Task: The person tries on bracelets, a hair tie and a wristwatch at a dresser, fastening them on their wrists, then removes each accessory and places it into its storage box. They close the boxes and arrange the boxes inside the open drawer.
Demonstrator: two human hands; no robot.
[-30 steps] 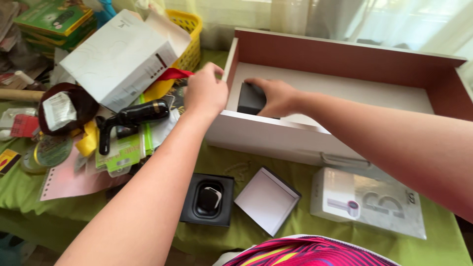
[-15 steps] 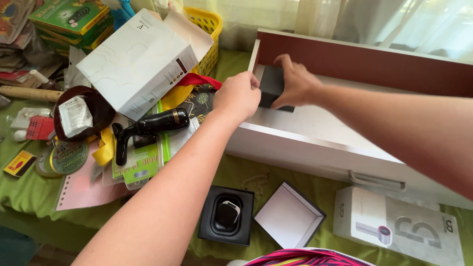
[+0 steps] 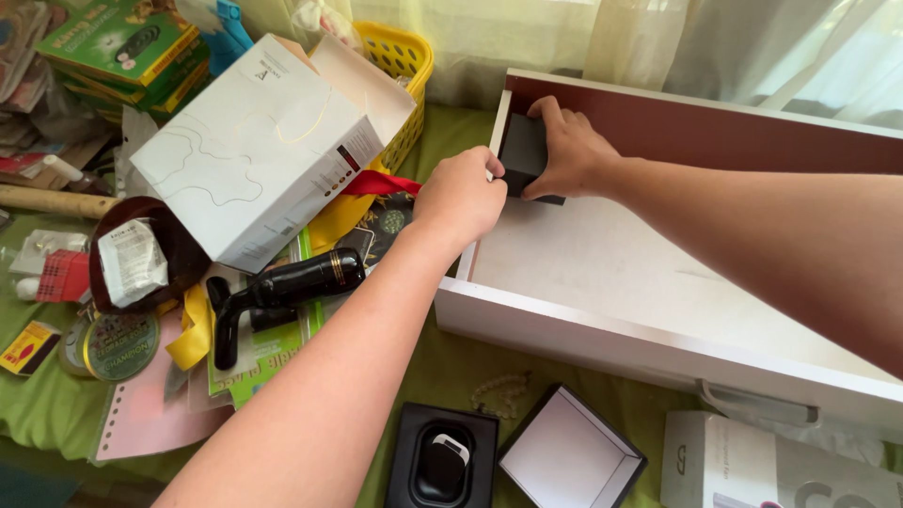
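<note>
My right hand (image 3: 564, 150) grips a small black box (image 3: 523, 155) and holds it in the far left corner of a white drawer (image 3: 658, 343) with a brown back wall. My left hand (image 3: 461, 198) is closed on the drawer's left side wall, right beside the black box. The drawer lies on a green cloth (image 3: 442, 367).
A large white carton (image 3: 249, 146), a yellow basket (image 3: 404, 56), a black hair dryer (image 3: 282, 287) and assorted clutter lie to the left. In front sit an open black box with a small device (image 3: 442, 461), a white-lined lid (image 3: 569, 461) and a white appliance box (image 3: 781, 466).
My right hand has carried the black box from the drawer's front left area to its far left corner. My left hand stayed on the left wall. The view shifted.
</note>
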